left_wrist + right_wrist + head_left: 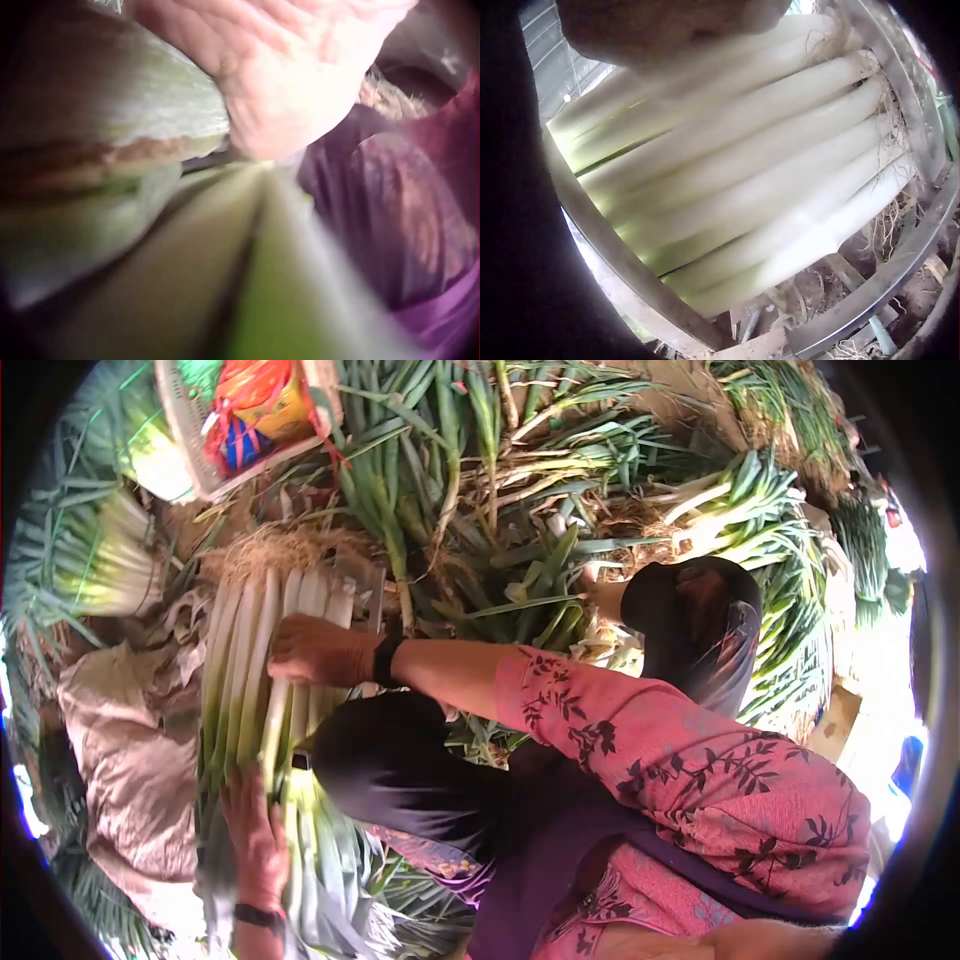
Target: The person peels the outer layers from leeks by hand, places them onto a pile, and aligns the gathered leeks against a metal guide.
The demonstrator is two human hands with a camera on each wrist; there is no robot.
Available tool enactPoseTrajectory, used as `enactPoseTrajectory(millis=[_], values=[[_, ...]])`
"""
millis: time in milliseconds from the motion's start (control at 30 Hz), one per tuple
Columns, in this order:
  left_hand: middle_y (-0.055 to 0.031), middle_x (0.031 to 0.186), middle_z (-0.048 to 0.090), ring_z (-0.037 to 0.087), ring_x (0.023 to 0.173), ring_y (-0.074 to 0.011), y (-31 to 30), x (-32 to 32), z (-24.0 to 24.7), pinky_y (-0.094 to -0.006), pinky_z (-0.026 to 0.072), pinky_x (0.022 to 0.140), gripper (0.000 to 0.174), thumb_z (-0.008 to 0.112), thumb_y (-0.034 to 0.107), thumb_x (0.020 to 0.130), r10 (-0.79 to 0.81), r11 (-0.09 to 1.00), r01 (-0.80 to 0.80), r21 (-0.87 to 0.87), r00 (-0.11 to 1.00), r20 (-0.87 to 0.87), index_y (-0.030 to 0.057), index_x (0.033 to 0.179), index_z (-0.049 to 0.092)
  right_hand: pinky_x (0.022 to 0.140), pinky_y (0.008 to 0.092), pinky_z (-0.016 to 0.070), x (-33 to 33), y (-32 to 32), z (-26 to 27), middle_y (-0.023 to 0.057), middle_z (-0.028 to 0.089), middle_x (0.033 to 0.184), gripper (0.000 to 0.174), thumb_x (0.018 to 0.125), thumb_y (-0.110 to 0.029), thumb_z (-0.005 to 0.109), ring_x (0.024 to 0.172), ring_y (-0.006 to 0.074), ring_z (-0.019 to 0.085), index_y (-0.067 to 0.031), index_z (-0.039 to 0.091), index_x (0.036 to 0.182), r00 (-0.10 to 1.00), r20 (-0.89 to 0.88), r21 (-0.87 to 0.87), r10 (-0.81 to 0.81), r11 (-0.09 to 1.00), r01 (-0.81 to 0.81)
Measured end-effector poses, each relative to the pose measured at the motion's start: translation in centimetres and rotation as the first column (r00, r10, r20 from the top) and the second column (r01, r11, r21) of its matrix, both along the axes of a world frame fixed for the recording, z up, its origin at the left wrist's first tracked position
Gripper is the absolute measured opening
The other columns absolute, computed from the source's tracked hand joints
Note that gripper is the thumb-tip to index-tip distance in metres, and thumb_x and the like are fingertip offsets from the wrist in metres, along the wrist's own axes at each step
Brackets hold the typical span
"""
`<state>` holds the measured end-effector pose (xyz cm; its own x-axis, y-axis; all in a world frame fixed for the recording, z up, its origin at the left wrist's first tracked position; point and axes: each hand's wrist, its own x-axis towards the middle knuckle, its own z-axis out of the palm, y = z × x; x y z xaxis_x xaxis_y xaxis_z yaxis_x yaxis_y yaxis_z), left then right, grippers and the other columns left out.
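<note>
A bundle of leeks (240, 630) lies lengthwise before me, white stems and roots at the far end, green leaves toward me. My right hand (320, 650) is over the white stems, its fingers curled round a leek (273, 725) that slants across the others. In the right wrist view that hand is a dark blur above a row of white stems (742, 157), with a metal frame (885, 289) around them. My left hand (260, 850) rests along the greener part with straight fingers; the left wrist view has its palm (277, 82) against the leeks.
Loose leeks (400, 490) lie at the far side, and more bundles (100, 555) stand left and right. A crate (200, 465) with red and blue items is at the far left. Crumpled sacking (135, 730) borders the bundle. My bent knee (390, 755) is close on the right.
</note>
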<state>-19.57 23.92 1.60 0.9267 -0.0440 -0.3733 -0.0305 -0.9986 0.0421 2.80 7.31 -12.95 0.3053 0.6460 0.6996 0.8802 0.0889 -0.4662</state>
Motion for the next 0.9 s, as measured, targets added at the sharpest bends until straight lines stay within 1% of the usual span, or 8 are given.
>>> enactPoseTrajectory(millis=[67,500,600,633,700,767,800,900], values=[[-0.0172,0.148,0.032,0.029,0.138,-0.0341,-1.0,-0.9,-0.7,-0.0561,0.0158,0.112,0.073,0.025,0.057,0.095,-0.013,1.000,0.013,-0.003,1.000,-0.022,0.0046,0.146,0.027,0.088,0.0377,0.0395,0.2,-0.7,0.0,0.0043,0.053,0.078,0.012,0.075,-0.018,0.063,0.086,0.0232,0.053,-0.0105,0.055,0.081,1.000,0.019,-0.083,0.002,0.997,0.000],[-0.0171,0.147,0.034,0.037,0.134,-0.0316,-1.8,-2.5,-3.7,-0.0561,0.0187,0.112,0.076,0.031,0.059,0.093,-0.129,0.962,0.090,0.257,0.982,0.137,0.0035,0.146,0.027,0.085,0.0354,0.0383,-0.2,0.3,-1.1,0.0038,0.053,0.079,0.009,0.082,-0.019,0.059,0.084,0.0216,0.050,-0.0111,0.056,0.079,0.997,-0.056,0.036,-0.059,0.997,0.061],[-0.0170,0.147,0.035,0.037,0.134,-0.0317,-1.9,-2.2,-3.9,-0.0554,0.0186,0.112,0.077,0.030,0.060,0.093,-0.146,0.958,0.106,0.266,0.980,0.136,0.0044,0.146,0.029,0.083,0.0397,0.0437,-0.1,-2.8,-1.9,0.0078,0.059,0.093,0.012,0.089,-0.015,0.056,0.090,0.0267,0.055,-0.0091,0.061,0.098,0.928,-0.369,0.262,0.061,0.964,0.041],[-0.0168,0.147,0.035,0.036,0.135,-0.0316,-1.9,-2.3,-3.8,-0.0551,0.0186,0.113,0.077,0.029,0.061,0.093,-0.138,0.956,0.093,0.278,0.979,0.148,0.0049,0.146,0.029,0.083,0.0404,0.0461,0.1,-4.4,-3.0,0.0089,0.060,0.097,0.019,0.090,-0.013,0.055,0.092,0.0285,0.057,-0.0097,0.061,0.108,0.880,-0.475,0.334,0.029,0.931,0.149],[-0.0167,0.146,0.036,0.037,0.134,-0.0317,-1.9,-2.3,-3.8,-0.0550,0.0190,0.112,0.078,0.028,0.062,0.093,-0.127,0.958,0.082,0.275,0.981,0.149,0.0052,0.145,0.030,0.078,0.0400,0.0488,1.6,-9.2,-4.3,0.0114,0.061,0.099,0.018,0.092,-0.014,0.054,0.092,0.0307,0.058,-0.0115,0.063,0.107,0.115,-0.993,0.045,0.018,0.973,0.228],[-0.0167,0.145,0.037,0.038,0.133,-0.0319,-1.7,-2.1,-4.0,-0.0550,0.0193,0.112,0.078,0.027,0.063,0.093,-0.124,0.962,0.080,0.261,0.980,0.154,0.0055,0.145,0.031,0.081,0.0372,0.0469,4.9,-11.2,-9.2,0.0107,0.061,0.098,0.014,0.089,-0.016,0.056,0.090,0.0278,0.057,-0.0111,0.065,0.099,0.468,-0.750,-0.337,-0.467,0.879,0.337],[-0.0167,0.145,0.038,0.039,0.133,-0.0320,-1.5,-2.2,-3.9,-0.0552,0.0195,0.112,0.078,0.026,0.064,0.093,-0.111,0.965,0.069,0.254,0.982,0.154,0.0056,0.145,0.032,0.081,0.0372,0.0469,6.0,-11.6,-11.2,0.0107,0.061,0.098,0.014,0.089,-0.016,0.056,0.090,0.0278,0.057,-0.0111,0.065,0.099,0.464,-0.751,-0.341,-0.470,0.877,0.337],[-0.0169,0.143,0.041,0.042,0.131,-0.0324,-1.4,-2.3,-4.2,-0.0556,0.0201,0.112,0.079,0.025,0.064,0.092,-0.086,0.970,0.047,0.240,0.984,0.154,0.0058,0.144,0.034,0.087,0.0363,0.0436,8.7,-13.5,-16.0,0.0095,0.061,0.105,0.015,0.085,-0.017,0.058,0.093,0.0259,0.056,-0.0109,0.063,0.098,0.899,0.053,-0.626,-0.434,0.687,0.369]])
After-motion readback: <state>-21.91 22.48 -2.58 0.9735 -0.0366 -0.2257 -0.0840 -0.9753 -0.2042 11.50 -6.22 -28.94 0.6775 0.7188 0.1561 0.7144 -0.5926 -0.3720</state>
